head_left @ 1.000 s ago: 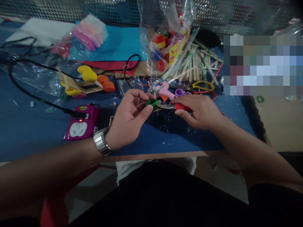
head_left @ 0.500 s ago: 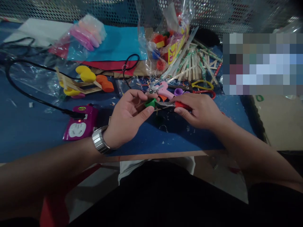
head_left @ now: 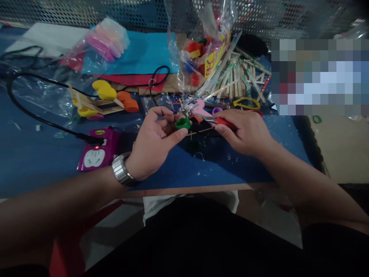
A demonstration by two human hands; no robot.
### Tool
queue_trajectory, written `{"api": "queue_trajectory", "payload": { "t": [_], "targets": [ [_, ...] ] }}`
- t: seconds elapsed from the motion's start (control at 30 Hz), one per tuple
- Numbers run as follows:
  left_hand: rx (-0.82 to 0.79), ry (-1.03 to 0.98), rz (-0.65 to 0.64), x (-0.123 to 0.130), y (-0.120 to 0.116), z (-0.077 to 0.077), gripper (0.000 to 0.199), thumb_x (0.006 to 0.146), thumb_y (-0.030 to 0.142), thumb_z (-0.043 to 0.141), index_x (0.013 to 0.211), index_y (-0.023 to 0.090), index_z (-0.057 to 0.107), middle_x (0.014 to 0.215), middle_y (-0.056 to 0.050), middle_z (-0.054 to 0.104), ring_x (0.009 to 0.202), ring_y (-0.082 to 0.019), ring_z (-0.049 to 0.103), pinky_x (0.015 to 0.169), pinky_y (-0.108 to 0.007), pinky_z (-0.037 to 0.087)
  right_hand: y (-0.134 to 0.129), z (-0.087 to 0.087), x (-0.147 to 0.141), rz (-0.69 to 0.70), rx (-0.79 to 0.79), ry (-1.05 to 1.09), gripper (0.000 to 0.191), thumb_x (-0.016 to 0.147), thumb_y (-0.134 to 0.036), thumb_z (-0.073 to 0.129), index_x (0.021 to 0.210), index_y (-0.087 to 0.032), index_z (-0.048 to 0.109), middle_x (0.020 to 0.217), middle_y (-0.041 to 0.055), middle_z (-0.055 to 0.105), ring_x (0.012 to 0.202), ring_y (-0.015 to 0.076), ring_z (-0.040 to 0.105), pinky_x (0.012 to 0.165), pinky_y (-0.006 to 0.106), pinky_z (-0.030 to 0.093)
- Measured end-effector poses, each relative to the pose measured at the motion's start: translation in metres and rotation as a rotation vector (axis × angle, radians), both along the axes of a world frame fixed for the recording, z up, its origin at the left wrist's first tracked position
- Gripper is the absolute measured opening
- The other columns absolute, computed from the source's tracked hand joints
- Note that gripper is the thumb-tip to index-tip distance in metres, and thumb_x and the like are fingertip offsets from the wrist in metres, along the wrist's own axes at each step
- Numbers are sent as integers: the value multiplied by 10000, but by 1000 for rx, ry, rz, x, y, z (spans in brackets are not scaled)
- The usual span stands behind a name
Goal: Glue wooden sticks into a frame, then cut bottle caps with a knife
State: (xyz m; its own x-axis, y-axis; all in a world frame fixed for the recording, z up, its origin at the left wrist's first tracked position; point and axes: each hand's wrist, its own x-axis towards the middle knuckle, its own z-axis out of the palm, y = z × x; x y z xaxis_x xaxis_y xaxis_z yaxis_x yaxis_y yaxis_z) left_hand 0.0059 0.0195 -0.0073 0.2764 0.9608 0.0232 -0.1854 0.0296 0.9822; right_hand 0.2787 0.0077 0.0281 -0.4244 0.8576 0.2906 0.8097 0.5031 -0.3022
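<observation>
My left hand [head_left: 157,144], with a metal watch on the wrist, holds a green bottle cap [head_left: 183,123] between thumb and fingers near the middle of the table. To its right, my right hand [head_left: 245,130] is closed around the red handle [head_left: 226,123] of a metal tool. The tool's blades point left toward the cap, with a small gap between them. Behind the hands lies a pink glue gun [head_left: 198,107], beside a purple cap [head_left: 217,110].
A purple power box [head_left: 99,150] with a black cable sits at left. Behind it is a stick frame with yellow and orange caps [head_left: 105,91]. Wooden sticks [head_left: 235,80], a plastic bag of caps [head_left: 198,57] and yellow-handled scissors [head_left: 246,103] lie farther back. Cardboard [head_left: 343,150] is at right.
My right hand has moved slightly right with the tool, whose blades are now apart from the green cap. The cap has turned in my left hand, so its opening shows more.
</observation>
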Motion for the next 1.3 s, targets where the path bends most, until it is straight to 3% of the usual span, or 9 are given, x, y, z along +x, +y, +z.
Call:
{"api": "queue_trajectory", "payload": {
  "t": [0.27, 0.5, 0.8, 1.0, 1.13, 1.3],
  "targets": [
    [11, -36, 20, 1, -1, 5, 393, 869, 255, 863, 1078, 262, 531, 1280, -60, 771, 1240, -239, 734, 1108, -457, 606, 0, 0, 0, 81, -64, -48, 570, 1098, -647, 440, 1272, -217, 771, 1208, 101, 838, 1055, 324, 783, 804, 413, 530],
    [23, 20, 5, -2, -2, 3, 334, 970, 389, 800, 1258, 284, 669, 1417, -67, 729, 1263, -253, 725, 1003, -410, 654, 0, -1, -1, 96, -66, -33, 627, 1097, -698, 402, 1255, -224, 781, 1216, 96, 842, 1075, 319, 788, 812, 406, 537],
    [119, 39, 4, -2, -4, 2, 309, 958, 292, 815, 1254, 279, 724, 1388, -64, 752, 1287, -247, 722, 1170, -465, 598, -1, -3, -1, 81, -63, -51, 643, 1098, -699, 397, 1303, -219, 773, 1215, 107, 841, 1083, 325, 785, 803, 409, 543],
    [108, 50, -14, -2, -5, 2, 339, 983, 293, 777, 1319, 298, 726, 1433, -66, 732, 1254, -241, 727, 1025, -402, 667, -1, -3, -1, 77, -51, -50, 614, 1103, -673, 405, 1303, -220, 769, 1206, 106, 839, 1085, 326, 779, 820, 408, 538],
    [135, 84, -16, -1, -4, 4, 363, 957, 280, 807, 1314, 295, 748, 1434, -60, 739, 1246, -249, 735, 1070, -430, 662, -1, -3, -1, 80, -53, -55, 633, 1096, -690, 405, 1284, -213, 776, 1213, 114, 840, 1062, 330, 783, 803, 410, 540],
    [138, 118, -37, -1, -4, 5, 394, 988, 311, 777, 1377, 282, 723, 1480, -79, 717, 1139, -232, 768, 859, -350, 708, -1, -2, -2, 100, -41, -55, 649, 1099, -710, 380, 1219, -222, 791, 1180, 100, 849, 1034, 297, 790, 780, 376, 528]
  ]
}}
